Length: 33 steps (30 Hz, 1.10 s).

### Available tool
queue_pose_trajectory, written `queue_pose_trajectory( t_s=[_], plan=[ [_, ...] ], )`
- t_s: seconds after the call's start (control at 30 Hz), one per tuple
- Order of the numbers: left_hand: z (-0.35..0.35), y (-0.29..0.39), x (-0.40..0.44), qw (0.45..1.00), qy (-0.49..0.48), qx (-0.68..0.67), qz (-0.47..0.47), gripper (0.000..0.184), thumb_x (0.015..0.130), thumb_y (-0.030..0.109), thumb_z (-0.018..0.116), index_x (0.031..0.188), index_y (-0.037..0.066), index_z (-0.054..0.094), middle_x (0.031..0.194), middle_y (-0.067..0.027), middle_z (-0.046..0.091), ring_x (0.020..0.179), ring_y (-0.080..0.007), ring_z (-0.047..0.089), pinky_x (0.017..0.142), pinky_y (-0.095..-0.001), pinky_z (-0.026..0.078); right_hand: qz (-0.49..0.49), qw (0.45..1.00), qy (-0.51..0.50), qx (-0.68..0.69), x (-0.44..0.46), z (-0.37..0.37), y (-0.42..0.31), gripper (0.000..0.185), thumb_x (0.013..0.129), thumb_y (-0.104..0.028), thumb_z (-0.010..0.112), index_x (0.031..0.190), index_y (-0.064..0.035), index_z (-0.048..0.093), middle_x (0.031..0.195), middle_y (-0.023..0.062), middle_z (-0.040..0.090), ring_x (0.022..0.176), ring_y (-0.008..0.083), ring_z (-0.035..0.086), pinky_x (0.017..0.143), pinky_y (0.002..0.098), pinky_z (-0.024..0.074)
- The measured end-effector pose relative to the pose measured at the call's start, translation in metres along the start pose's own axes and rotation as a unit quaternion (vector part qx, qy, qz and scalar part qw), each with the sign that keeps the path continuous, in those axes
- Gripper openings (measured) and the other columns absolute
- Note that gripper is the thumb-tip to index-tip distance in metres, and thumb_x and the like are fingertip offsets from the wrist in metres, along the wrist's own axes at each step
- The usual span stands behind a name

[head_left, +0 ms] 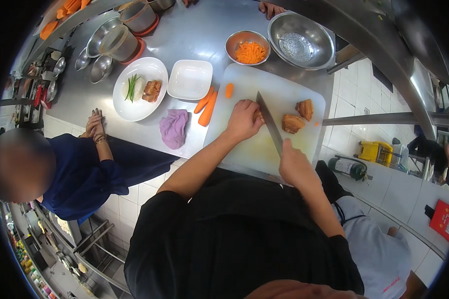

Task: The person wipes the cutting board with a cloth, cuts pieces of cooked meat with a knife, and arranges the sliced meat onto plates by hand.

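My right hand (pixel 297 165) is closed around the handle of a kitchen knife (pixel 270 119), whose long blade points away from me over the white cutting board (pixel 234 154). Just left of the blade, my left hand (pixel 243 120) presses with curled fingers on a small brown piece of meat (pixel 259 117), mostly hidden under the fingertips. Two chunks of browned pork belly, one nearer (pixel 292 123) and one farther (pixel 305 109), lie right of the knife. A carrot piece (pixel 229 90) sits near the board's left edge.
Left of the board are carrots (pixel 207 109), a purple cloth (pixel 174 128), a square white dish (pixel 190 79) and a plate (pixel 123 110) with rice, green beans and meat. Beyond stand a bowl of shredded carrot (pixel 249 52) and a metal bowl (pixel 301 41). A person (pixel 85 154) stands at left.
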<state>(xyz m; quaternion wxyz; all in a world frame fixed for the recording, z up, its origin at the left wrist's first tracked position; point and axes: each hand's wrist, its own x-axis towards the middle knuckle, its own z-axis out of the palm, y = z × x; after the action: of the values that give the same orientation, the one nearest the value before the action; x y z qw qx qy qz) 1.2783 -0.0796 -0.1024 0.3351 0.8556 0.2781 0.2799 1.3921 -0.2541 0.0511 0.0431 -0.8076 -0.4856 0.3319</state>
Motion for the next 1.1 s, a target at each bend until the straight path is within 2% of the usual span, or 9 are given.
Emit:
queue_pose_trajectory(
  t_s=[0.23, 0.33, 0.47, 0.67, 0.73, 0.8, 0.97, 1.03, 1.1],
  plan=[
    [0.002, 0.002, -0.003, 1.0, 0.004, 0.001, 0.003, 0.031, 0.072, 0.01, 0.074, 0.098, 0.004, 0.06, 0.101, -0.0178, 0.062, 0.102, -0.0407, 0.057, 0.092, -0.0495, 0.047, -0.031, 0.999, 0.005, -0.027, 0.042, 0.005, -0.005, 0.022, 0.093, -0.004, 0.046, 0.112, 0.0068, 0.044, 0.092, 0.0395, 0.066, 0.093, 0.0531, 0.068, 0.084, 0.0594, 0.052],
    [0.0, 0.0, -0.001, 1.0, 0.003, 0.008, -0.001, 0.031, 0.071, 0.01, 0.075, 0.097, 0.004, 0.059, 0.101, -0.0181, 0.062, 0.103, -0.0407, 0.057, 0.092, -0.0498, 0.047, -0.02, 0.998, -0.046, -0.04, 0.012, -0.007, 0.003, 0.022, 0.093, -0.004, 0.046, 0.112, 0.0066, 0.044, 0.093, 0.0392, 0.066, 0.093, 0.0531, 0.068, 0.086, 0.0592, 0.0521],
    [0.005, -0.001, 0.0, 1.0, 0.01, 0.012, -0.021, 0.03, 0.072, 0.009, 0.074, 0.097, 0.004, 0.059, 0.101, -0.018, 0.062, 0.103, -0.0408, 0.056, 0.094, -0.0499, 0.046, -0.009, 0.998, -0.046, -0.028, 0.016, 0.012, 0.008, 0.028, 0.092, -0.003, 0.047, 0.117, 0.0086, 0.043, 0.091, 0.039, 0.066, 0.092, 0.0554, 0.066, 0.084, 0.0614, 0.05],
    [0.005, -0.001, 0.0, 1.0, 0.007, 0.005, -0.024, 0.031, 0.07, 0.01, 0.075, 0.096, 0.004, 0.06, 0.099, -0.0188, 0.063, 0.103, -0.0417, 0.057, 0.094, -0.0513, 0.046, 0.006, 1.0, -0.006, 0.003, 0.054, 0.045, 0.013, 0.028, 0.092, -0.003, 0.048, 0.118, 0.0073, 0.042, 0.088, 0.0383, 0.066, 0.086, 0.0563, 0.065, 0.08, 0.0628, 0.0494],
    [0.003, -0.001, 0.0, 1.0, 0.01, 0.0, -0.027, 0.031, 0.071, 0.01, 0.075, 0.096, 0.003, 0.059, 0.099, -0.019, 0.063, 0.103, -0.0419, 0.057, 0.094, -0.0516, 0.045, -0.053, 0.993, 0.089, 0.059, 0.086, 0.078, 0.022, 0.029, 0.094, -0.004, 0.048, 0.119, 0.0067, 0.04, 0.086, 0.0386, 0.065, 0.084, 0.0571, 0.064, 0.078, 0.0646, 0.0481],
    [0.004, -0.002, -0.005, 0.999, 0.011, -0.005, -0.031, 0.031, 0.071, 0.009, 0.075, 0.097, 0.003, 0.059, 0.1, -0.0192, 0.063, 0.103, -0.042, 0.057, 0.094, -0.0519, 0.045, -0.035, 0.995, 0.071, 0.057, 0.096, 0.072, 0.017, 0.027, 0.096, -0.006, 0.046, 0.12, 0.0041, 0.041, 0.088, 0.0378, 0.066, 0.086, 0.0565, 0.065, 0.08, 0.0646, 0.0484],
    [0.005, -0.005, -0.008, 1.0, 0.023, -0.007, -0.013, 0.039, 0.074, 0.01, 0.073, 0.109, 0.005, 0.059, 0.11, -0.0181, 0.061, 0.109, -0.0402, 0.055, 0.096, -0.0503, 0.045, 0.005, 0.996, 0.039, 0.077, 0.062, 0.038, 0.011, 0.028, 0.1, -0.012, 0.048, 0.123, 0.0015, 0.039, 0.09, 0.0371, 0.067, 0.089, 0.0558, 0.066, 0.082, 0.0643, 0.048],
    [-0.002, -0.001, -0.012, 0.999, 0.046, 0.015, 0.003, 0.044, 0.075, 0.012, 0.075, 0.115, 0.006, 0.058, 0.114, -0.0173, 0.06, 0.112, -0.0396, 0.054, 0.097, -0.0504, 0.044, -0.007, 0.987, 0.131, 0.093, 0.039, 0.023, 0.022, 0.031, 0.1, -0.014, 0.052, 0.125, 0.0014, 0.041, 0.085, 0.0361, 0.066, 0.084, 0.0567, 0.064, 0.077, 0.0655, 0.0466],
    [-0.012, 0.01, -0.017, 0.997, 0.069, 0.036, 0.022, 0.05, 0.076, 0.014, 0.077, 0.121, 0.006, 0.058, 0.118, -0.0165, 0.059, 0.115, -0.039, 0.053, 0.098, -0.0506, 0.044, 0.006, 0.989, 0.124, 0.082, 0.025, 0.02, 0.042, 0.031, 0.1, -0.013, 0.052, 0.125, 0.0019, 0.041, 0.085, 0.0364, 0.066, 0.084, 0.0567, 0.064, 0.077, 0.0654, 0.0467]
  ],
)
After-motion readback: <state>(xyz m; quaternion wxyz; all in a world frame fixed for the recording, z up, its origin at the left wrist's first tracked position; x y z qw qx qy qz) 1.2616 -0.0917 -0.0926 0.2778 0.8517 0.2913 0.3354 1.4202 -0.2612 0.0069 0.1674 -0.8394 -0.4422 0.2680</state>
